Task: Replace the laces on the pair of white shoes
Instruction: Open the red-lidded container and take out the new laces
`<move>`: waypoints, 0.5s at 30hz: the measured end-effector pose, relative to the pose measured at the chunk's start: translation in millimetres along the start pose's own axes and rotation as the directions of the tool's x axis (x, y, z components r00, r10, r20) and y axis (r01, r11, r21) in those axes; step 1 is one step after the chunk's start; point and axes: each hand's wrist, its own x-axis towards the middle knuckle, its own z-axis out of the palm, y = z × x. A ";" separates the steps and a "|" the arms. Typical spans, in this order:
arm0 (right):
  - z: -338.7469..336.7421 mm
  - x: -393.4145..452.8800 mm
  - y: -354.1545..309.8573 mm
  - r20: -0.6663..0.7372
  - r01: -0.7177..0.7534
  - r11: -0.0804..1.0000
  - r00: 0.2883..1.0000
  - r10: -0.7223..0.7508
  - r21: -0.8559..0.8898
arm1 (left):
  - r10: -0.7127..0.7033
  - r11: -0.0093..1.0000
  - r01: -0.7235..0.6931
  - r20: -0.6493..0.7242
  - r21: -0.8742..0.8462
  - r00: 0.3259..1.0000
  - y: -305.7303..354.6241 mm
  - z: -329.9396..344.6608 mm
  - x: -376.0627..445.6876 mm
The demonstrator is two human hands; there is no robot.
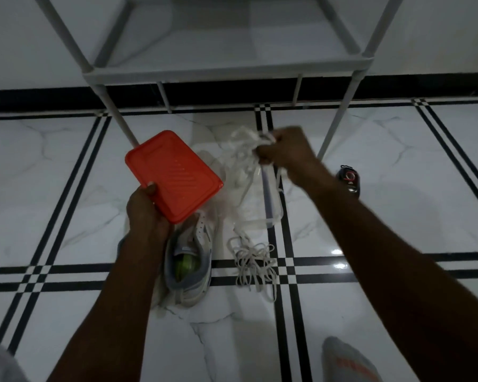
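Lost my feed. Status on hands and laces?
Left hand grips orange lid. Right hand lifts white laces above clear box. Old laces beside shoe.

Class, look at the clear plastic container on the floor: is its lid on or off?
Off. The left hand holds the orange lid clear of the clear container, while the right hand lifts white laces above it.

Rack [226, 64] at far side of floor [53, 166], against wall. Container [272, 199] on floor before rack. Left hand [146, 213] holds lid [174, 175] left of container, above shoe [189, 260]. Right hand [282, 150] grips bunch of laces [243, 153] above container. Loose laces [255, 261] on floor right of shoe, nearer than container. Small device [348, 178] on floor right of container.
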 end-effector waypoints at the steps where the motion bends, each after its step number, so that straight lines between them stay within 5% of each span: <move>1: 12.8 2.9 23.1 0.007 0.013 0.989 1.000 -0.012 -0.146 | 0.008 1.000 -0.008 0.006 0.000 1.000 -0.5 -1.6 -0.7; 5: 47.9 8.3 78.9 0.273 0.090 0.820 0.958 0.083 -0.565 | 0.024 1.000 -0.024 -0.031 0.016 0.999 -0.6 -5.3 -0.5; 8: 51.3 13.4 83.3 0.425 0.178 0.752 0.893 0.148 -0.634 | 0.035 0.999 -0.033 -0.042 0.039 0.998 -1.3 -4.8 -1.6; 15: 3.6 32.6 59.9 0.028 0.146 0.825 0.987 -0.156 -0.546 | 0.061 0.998 -0.061 -0.025 0.006 0.998 1.7 0.7 -3.1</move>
